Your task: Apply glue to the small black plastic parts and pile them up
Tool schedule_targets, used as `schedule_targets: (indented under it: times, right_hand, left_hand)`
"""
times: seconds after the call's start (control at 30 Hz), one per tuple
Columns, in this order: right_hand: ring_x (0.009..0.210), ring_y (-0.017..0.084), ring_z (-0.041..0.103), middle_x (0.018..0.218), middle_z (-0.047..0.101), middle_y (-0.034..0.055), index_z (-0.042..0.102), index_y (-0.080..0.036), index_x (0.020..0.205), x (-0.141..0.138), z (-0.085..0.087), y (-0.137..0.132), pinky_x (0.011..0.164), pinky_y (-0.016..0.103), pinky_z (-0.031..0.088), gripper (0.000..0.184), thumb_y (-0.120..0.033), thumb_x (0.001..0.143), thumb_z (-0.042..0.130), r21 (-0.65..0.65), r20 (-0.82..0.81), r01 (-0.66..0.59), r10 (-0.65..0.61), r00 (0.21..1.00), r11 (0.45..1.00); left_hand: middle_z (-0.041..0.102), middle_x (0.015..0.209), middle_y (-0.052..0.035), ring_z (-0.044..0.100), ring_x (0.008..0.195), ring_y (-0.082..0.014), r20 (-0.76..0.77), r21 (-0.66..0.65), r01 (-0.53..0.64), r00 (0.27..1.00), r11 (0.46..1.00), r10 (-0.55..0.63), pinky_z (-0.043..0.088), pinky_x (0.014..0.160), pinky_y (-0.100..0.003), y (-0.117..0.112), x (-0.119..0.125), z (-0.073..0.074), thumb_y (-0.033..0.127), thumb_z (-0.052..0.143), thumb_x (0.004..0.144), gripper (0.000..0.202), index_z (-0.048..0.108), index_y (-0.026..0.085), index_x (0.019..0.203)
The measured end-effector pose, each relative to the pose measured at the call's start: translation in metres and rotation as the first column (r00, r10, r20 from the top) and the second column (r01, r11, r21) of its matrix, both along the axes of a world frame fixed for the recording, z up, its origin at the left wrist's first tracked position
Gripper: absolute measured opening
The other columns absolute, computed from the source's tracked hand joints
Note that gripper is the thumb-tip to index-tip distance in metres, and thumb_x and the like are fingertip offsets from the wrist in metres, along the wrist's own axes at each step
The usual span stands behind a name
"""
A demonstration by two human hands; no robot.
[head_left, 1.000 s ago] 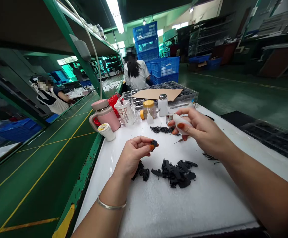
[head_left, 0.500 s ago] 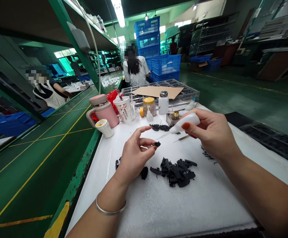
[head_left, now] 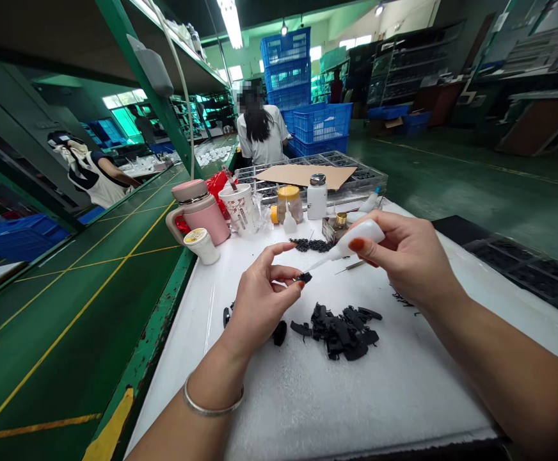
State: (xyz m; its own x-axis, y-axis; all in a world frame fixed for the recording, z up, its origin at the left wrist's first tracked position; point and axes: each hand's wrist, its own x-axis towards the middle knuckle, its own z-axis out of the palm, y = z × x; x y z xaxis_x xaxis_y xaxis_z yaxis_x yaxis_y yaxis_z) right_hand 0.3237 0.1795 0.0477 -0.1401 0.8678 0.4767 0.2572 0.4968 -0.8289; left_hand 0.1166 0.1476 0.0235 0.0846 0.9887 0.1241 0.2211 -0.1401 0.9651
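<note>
My left hand (head_left: 262, 301) pinches a small black plastic part (head_left: 304, 277) between thumb and middle finger, with the index finger raised. My right hand (head_left: 406, 253) grips a white squeeze bottle (head_left: 356, 235), and its thin needle tip (head_left: 318, 262) points at the black part, almost touching it. A heap of black moulded pieces (head_left: 339, 331) lies on the white work surface (head_left: 356, 397) below my hands. Further pieces (head_left: 279, 333) sit partly hidden beside my left palm. A small pile of tiny black parts (head_left: 310, 245) lies ahead, near a thin metal tool (head_left: 350, 266).
Beyond the pile stand an amber jar (head_left: 289, 203), a white metal-capped bottle (head_left: 316, 197), a pink mug (head_left: 197, 211) and a clear cup (head_left: 238, 208). A plastic tray with cardboard (head_left: 305, 175) lies behind them. A co-worker (head_left: 260, 128) stands before stacked blue crates (head_left: 286, 70).
The bottle has swung from pointing at me to pointing left, its needle tip now at the black part. My left index finger has lifted, and the view has tilted slightly.
</note>
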Motion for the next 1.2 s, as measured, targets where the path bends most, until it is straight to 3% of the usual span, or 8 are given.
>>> schedule_targets:
  times: [0.97, 1.07, 1.2]
  right_hand:
    - [0.055, 0.012, 0.048, 0.065, 0.056, 0.0017, 0.064, -0.018, 0.073, 0.0011, 0.0009, -0.0019, 0.047, 0.025, 0.036, 0.033, -0.05, 0.074, 0.071, 0.01, -0.004, 0.013, -0.013, 1.0, 1.0]
    - [0.055, 0.011, 0.046, 0.065, 0.055, 0.0016, 0.064, -0.017, 0.073, 0.0014, -0.0009, 0.0001, 0.048, 0.025, 0.035, 0.032, -0.048, 0.073, 0.072, -0.02, -0.073, -0.007, 0.006, 0.997, 1.0]
    - [0.058, 0.011, 0.048, 0.072, 0.056, 0.0023, 0.063, -0.018, 0.081, 0.0023, -0.004, 0.0059, 0.048, 0.025, 0.036, 0.026, -0.043, 0.077, 0.071, -0.125, -0.345, -0.072, 0.024, 0.938, 0.99]
  left_hand:
    - [0.069, 0.084, -0.0019, 0.061, 0.07, -0.0122, 0.014, 0.012, 0.0, 1.0, 1.0, 0.0, 0.045, 0.058, -0.02, -0.0007, -0.0008, -0.0008, 0.016, 0.067, 0.073, 0.052, 0.052, 0.025, 0.121]
    - [0.07, 0.084, -0.0016, 0.061, 0.07, -0.012, 0.02, 0.008, -0.004, 1.0, 1.0, 0.004, 0.045, 0.059, -0.02, -0.0003, -0.0011, -0.0013, 0.016, 0.067, 0.073, 0.052, 0.052, 0.025, 0.121]
    - [0.07, 0.083, -0.0019, 0.062, 0.07, -0.0128, 0.088, -0.012, 0.002, 0.996, 1.0, -0.001, 0.046, 0.061, -0.022, 0.0013, -0.0016, -0.0028, 0.017, 0.069, 0.072, 0.051, 0.053, 0.024, 0.121]
